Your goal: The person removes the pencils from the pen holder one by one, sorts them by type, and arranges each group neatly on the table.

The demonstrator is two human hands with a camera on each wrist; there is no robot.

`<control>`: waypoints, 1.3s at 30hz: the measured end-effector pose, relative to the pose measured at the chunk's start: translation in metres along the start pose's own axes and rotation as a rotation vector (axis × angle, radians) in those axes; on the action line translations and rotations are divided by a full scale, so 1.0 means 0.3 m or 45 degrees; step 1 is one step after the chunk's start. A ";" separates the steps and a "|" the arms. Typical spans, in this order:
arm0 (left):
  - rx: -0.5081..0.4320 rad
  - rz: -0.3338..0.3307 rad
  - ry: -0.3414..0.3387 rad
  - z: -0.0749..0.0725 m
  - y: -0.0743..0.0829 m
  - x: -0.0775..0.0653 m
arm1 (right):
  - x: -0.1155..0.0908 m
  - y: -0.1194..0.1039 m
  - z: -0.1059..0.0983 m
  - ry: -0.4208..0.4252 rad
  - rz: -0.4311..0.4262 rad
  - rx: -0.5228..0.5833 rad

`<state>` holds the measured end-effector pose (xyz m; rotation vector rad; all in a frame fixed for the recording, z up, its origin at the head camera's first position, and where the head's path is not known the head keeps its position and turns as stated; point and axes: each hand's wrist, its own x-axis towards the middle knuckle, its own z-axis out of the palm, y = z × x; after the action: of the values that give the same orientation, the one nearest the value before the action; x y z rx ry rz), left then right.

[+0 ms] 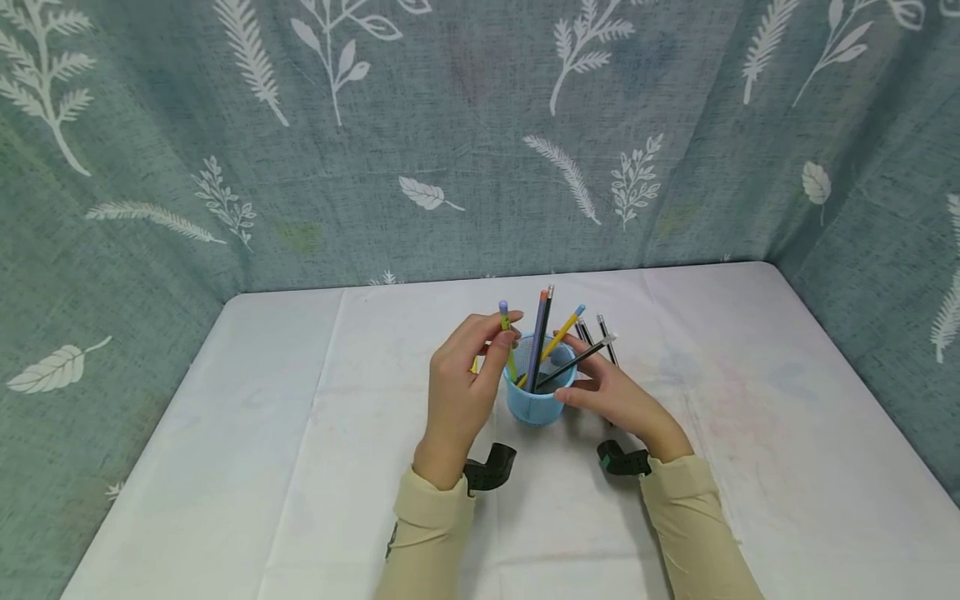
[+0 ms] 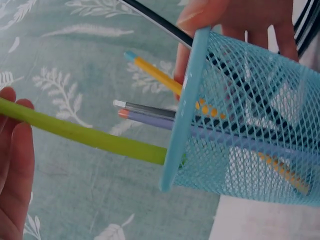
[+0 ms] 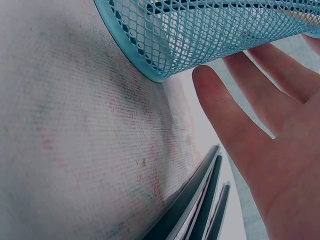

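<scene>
A light-blue mesh pencil cup (image 1: 534,410) stands on the table. My left hand (image 1: 467,379) pinches a green pencil (image 2: 90,137) near its upper end, and the pencil's lower end is inside the cup's rim. My right hand (image 1: 622,398) holds the cup from the right, thumb at the front rim and fingers around the far side. Inside the cup lean a purple pencil (image 1: 537,342) with an orange end, a yellow pencil (image 1: 564,332) with a blue end, and two black pencils, one tilted far to the right.
Several black pencils (image 3: 200,210) lie on the white-covered table (image 1: 360,467) to the right of the cup, partly behind my right hand. A bit of yellow (image 1: 474,365) shows behind my left hand. A grey-green leaf-print curtain (image 1: 480,167) hangs around the table's back and sides.
</scene>
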<state>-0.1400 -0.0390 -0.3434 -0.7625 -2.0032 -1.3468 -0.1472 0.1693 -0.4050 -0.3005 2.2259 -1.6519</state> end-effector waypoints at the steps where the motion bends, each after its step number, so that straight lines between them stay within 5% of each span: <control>1: -0.008 -0.011 0.015 -0.001 0.000 0.000 | -0.004 -0.013 0.001 -0.005 0.004 0.006; 14: -0.153 -0.068 0.239 -0.016 0.002 -0.001 | -0.016 -0.042 0.000 -0.014 0.001 0.008; 23: -0.207 -0.167 0.224 -0.018 -0.014 -0.008 | 0.014 0.029 -0.004 -0.009 -0.019 0.002; 39: 0.014 -0.458 0.084 -0.004 -0.058 -0.015 | 0.022 0.053 0.000 0.013 -0.056 -0.019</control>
<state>-0.1496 -0.0463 -0.3567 -0.3550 -2.1625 -1.5346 -0.1526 0.1717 -0.4212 -0.3481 2.2550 -1.6638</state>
